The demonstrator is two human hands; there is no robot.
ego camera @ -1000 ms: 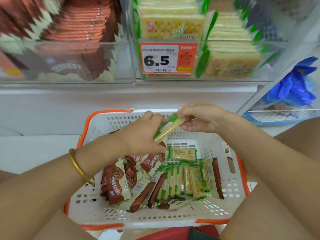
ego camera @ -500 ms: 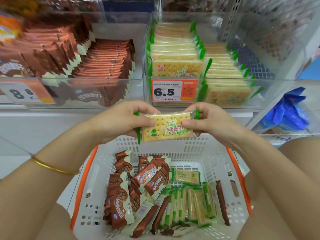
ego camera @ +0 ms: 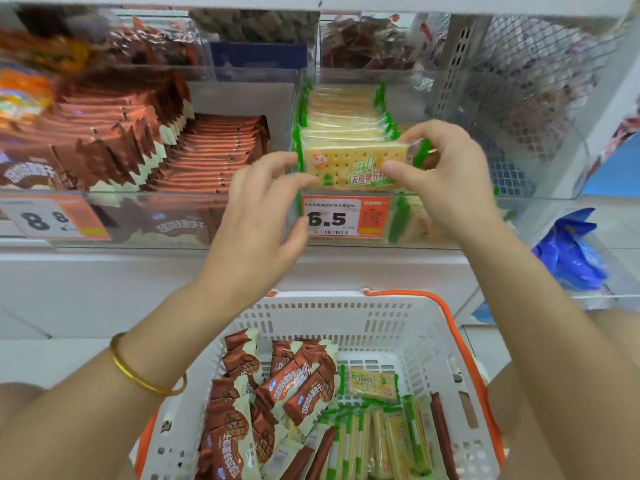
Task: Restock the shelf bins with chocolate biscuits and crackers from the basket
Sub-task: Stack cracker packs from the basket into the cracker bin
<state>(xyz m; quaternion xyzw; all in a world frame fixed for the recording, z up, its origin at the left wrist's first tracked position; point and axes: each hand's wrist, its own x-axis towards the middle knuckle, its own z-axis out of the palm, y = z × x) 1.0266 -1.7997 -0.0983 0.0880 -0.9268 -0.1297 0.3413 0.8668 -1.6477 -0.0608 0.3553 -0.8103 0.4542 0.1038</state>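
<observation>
Nearest, a white perforated plastic basket with orange handles [ego camera: 381, 327] holds brown-and-cream chocolate biscuit packets [ego camera: 298, 386] heaped on its left. Green-edged yellow cracker packets [ego camera: 372, 384] fill its right, most standing on edge and one lying flat. A thin gold bangle [ego camera: 145, 375] circles the left wrist. Above the basket, both bare hands are at the shelf. The right grip [ego camera: 446, 174] pinches the right end of a single cracker packet [ego camera: 349, 164] between thumb and fingertips. The left grip [ego camera: 256, 216] is spread, its straight fingertips touching the packet's left edge, thumb apart below. The packet stands upright, face outward, at the front of the clear plastic cracker bin [ego camera: 516, 202], just above an orange-and-white price tag reading 6.5 [ego camera: 343, 216]. To the left stands a clear plastic chocolate biscuit bin [ego camera: 145, 194]. At far right lies a blue plastic bag [ego camera: 571, 251].
</observation>
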